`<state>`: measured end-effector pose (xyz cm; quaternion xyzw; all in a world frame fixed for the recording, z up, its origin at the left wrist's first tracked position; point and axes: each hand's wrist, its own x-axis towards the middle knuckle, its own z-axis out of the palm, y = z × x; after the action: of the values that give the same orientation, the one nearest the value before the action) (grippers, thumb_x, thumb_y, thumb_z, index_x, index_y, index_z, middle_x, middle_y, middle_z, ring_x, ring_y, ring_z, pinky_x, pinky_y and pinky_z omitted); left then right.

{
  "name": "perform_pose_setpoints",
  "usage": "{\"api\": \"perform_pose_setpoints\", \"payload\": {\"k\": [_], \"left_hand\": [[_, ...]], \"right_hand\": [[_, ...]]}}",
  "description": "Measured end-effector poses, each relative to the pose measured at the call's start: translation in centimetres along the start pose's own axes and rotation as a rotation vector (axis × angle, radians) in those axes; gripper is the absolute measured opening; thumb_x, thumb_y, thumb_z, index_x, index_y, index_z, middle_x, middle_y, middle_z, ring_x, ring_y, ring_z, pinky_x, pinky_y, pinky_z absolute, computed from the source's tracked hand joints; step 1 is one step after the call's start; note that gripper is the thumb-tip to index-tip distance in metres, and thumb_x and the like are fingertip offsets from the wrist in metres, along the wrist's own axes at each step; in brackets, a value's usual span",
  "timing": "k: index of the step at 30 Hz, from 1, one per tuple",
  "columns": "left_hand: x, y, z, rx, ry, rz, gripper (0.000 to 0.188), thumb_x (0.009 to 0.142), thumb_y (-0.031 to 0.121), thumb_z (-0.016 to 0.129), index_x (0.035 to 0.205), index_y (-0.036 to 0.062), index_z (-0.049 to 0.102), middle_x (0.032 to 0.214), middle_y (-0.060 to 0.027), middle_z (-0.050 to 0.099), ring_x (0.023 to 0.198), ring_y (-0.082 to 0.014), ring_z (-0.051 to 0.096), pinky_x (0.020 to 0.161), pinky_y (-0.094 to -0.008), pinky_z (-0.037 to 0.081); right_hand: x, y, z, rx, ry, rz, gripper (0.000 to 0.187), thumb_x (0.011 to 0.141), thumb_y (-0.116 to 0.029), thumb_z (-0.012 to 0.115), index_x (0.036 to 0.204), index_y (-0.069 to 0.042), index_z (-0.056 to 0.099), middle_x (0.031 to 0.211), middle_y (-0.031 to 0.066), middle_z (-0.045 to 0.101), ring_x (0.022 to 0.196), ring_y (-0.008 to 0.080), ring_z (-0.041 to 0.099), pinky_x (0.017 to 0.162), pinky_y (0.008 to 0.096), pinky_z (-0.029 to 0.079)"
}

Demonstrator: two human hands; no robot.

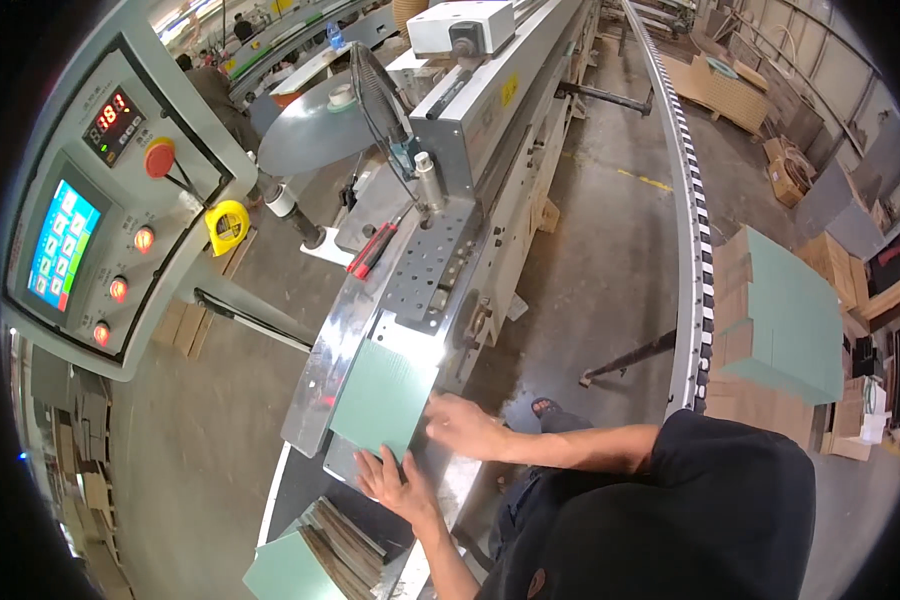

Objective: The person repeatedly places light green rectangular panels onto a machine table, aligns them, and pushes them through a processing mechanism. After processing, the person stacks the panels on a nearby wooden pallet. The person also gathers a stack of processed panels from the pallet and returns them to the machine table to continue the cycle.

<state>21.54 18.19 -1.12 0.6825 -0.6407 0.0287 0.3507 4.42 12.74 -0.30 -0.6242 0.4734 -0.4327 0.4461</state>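
My left hand (400, 486) rests with fingers spread at the near end of a pale green panel (383, 396), palm down, grasping nothing, while my right hand (462, 427), its fingers bent, sits at the panel's right edge; whether those fingers pinch the edge or merely touch it, I cannot tell. The panel lies flat on the infeed end of a long grey machine (515, 95), its far end just short of a metal plate (425, 268) dotted with holes. Beside that plate, on the polished metal bed (315, 395), lies a red-handled tool (373, 251). To my left stands a control console (202, 130) with a lit color screen (62, 245), a red mushroom button (159, 158) and three glowing buttons, a yellow tape measure (227, 227) at its edge. Below my left hand, a cluster of green-faced boards (295, 572) with brown edges leans together near the lower edge of the view. Across the aisle at right, beyond a curved rail (682, 150), sits a larger stack of green boards (785, 325).
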Motion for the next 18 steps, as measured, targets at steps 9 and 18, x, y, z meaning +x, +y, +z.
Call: {"api": "perform_pose_setpoints", "payload": {"k": [9,18], "left_hand": [[4.5,5.7,6.7,-0.036,-0.028,0.064,0.043,0.084,0.014,0.072,0.125,0.0053,0.063,0.137,-0.0272,0.054,0.137,-0.0407,0.043,0.113,-0.0555,0.024],[9.6,12.3,13.5,-0.008,-0.062,0.099,0.036,0.081,0.013,0.075,0.115,0.0015,0.067,0.124,-0.0255,0.062,0.124,-0.0416,0.052,0.109,-0.0547,0.030]], "right_hand": [[4.8,3.5,-7.6,0.168,0.048,0.066,0.043,0.090,-0.007,0.063,0.130,0.004,0.052,0.110,0.0136,0.060,0.092,0.0167,0.065,0.078,0.0310,0.056],[10.3,5.2,-16.6,0.144,0.111,0.129,0.037,0.090,-0.004,0.065,0.122,0.009,0.054,0.105,0.0143,0.062,0.090,0.0189,0.066,0.076,0.0309,0.056]]}}
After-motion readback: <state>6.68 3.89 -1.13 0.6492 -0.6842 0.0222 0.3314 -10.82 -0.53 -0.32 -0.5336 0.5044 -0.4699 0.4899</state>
